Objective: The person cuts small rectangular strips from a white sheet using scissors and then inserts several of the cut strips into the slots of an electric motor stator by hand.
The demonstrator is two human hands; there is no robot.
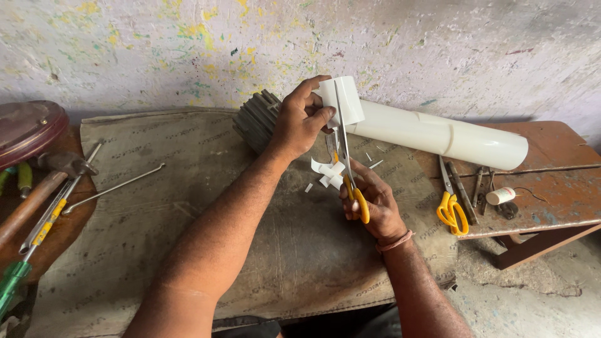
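Scissors with yellow handles, gripped in the right hand, cut a small white rolled sheet pinched by the left hand. White scraps already lie on the tabletop, so cutting looks partly done.

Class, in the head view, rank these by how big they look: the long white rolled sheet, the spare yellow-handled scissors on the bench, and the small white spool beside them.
1. Long white rolled sheet
2. Spare yellow-handled scissors
3. Small white spool

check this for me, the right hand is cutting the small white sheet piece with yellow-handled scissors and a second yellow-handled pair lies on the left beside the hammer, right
Not quite. The head view shows the second yellow-handled pair lying on the right, on the rusty metal bench, not beside the hammer. The right hand does cut the small white sheet piece, held by the left hand.
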